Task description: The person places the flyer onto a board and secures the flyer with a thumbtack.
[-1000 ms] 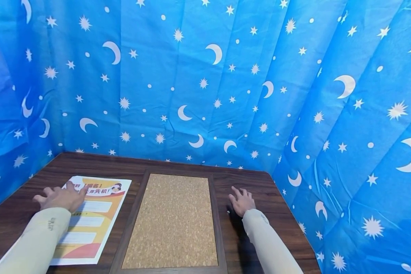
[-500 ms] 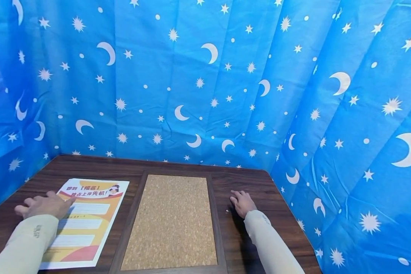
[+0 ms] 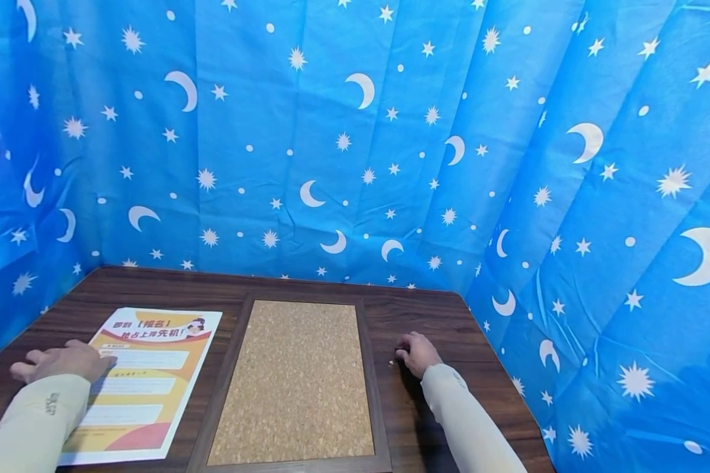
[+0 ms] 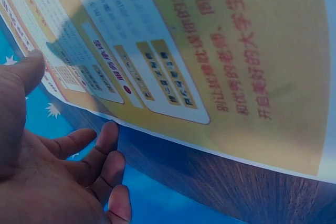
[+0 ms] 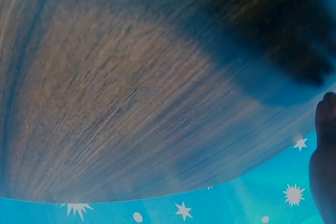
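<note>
A printed paper flyer [image 3: 148, 358], orange and white with Chinese text, lies on the left of the dark wood table. Across its left edge is my left hand [image 3: 62, 361], palm down with fingers spread. The left wrist view has loosely bent fingertips [image 4: 108, 132] right at the edge of the flyer [image 4: 231, 66]. My right hand [image 3: 419, 355] is low over the table's right side, fingers bent and thumb toward the left. A tiny pale object [image 3: 391, 362] sits just left of its fingertips, too small to identify. Only a dark finger [image 5: 325, 129] shows in the right wrist view.
A cork board [image 3: 296, 384] in a dark wood frame occupies the middle of the table [image 3: 444, 315], between the hands. Blue curtains [image 3: 284, 118] with white moons and stars enclose the back and both sides.
My left hand has slid left and toward me, uncovering the flyer's heading. The right hand's fingers, spread earlier, have bent in beside the tiny pale object. The head view has shifted slightly.
</note>
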Demonstrator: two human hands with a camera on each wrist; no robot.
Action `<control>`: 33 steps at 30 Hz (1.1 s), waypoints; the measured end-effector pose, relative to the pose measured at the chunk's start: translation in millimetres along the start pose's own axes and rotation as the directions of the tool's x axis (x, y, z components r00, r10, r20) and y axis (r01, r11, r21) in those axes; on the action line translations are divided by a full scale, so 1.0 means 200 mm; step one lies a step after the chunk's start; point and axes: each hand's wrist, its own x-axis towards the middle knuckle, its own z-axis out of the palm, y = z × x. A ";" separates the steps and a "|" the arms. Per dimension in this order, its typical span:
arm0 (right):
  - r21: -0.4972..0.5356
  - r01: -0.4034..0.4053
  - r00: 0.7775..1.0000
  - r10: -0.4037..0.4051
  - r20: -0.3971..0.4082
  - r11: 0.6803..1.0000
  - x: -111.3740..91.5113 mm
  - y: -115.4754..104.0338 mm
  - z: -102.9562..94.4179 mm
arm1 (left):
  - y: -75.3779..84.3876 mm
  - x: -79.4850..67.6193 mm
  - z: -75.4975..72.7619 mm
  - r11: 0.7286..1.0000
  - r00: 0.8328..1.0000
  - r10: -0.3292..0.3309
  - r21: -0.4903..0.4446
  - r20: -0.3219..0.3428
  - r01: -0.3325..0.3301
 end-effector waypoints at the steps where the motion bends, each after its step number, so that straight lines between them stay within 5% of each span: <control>1: 0.012 0.002 1.000 -0.002 -0.001 1.000 0.00 0.00 0.00 | 0.00 0.01 0.00 1.000 1.000 0.000 0.006 -0.002 0.000; 7: 0.060 0.007 1.000 -0.006 -0.023 0.998 -0.01 -0.02 0.01 | -0.02 0.04 0.01 0.999 1.000 -0.003 0.033 -0.004 0.003; 18: 0.097 0.019 1.000 -0.020 0.006 0.995 0.00 -0.02 0.00 | 0.02 -0.05 -0.02 0.998 1.000 0.007 0.061 -0.019 -0.006; 33: 0.116 0.050 0.999 -0.052 0.016 0.992 0.01 -0.05 0.01 | 0.01 -0.05 -0.04 0.996 0.999 0.047 0.071 -0.008 -0.047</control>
